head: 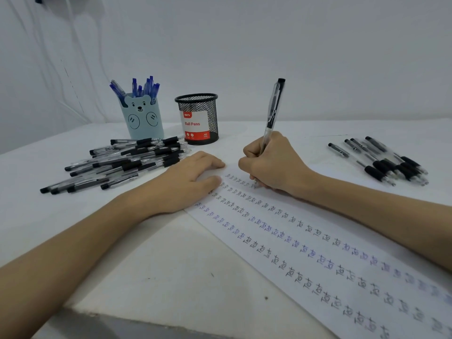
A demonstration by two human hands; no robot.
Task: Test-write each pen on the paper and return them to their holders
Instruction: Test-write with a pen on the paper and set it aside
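Observation:
My right hand (274, 165) grips a clear black-capped pen (273, 111) upright, its tip on the sheet of paper (330, 270) at the end of the top row of written marks. Rows of black and blue marks cover the sheet. My left hand (193, 182) rests flat on the paper's far left corner, fingers relaxed. A pale blue bear holder (144, 118) holds several blue pens. Beside it stands a black mesh holder (199, 118) with a "Ball Pens" label, no pens showing above its rim.
A pile of black pens (122, 160) lies on the white table left of my left hand. A smaller bunch of black pens (384, 160) lies at the right. The table's front edge (146, 316) runs along the bottom left. A white wall rises behind.

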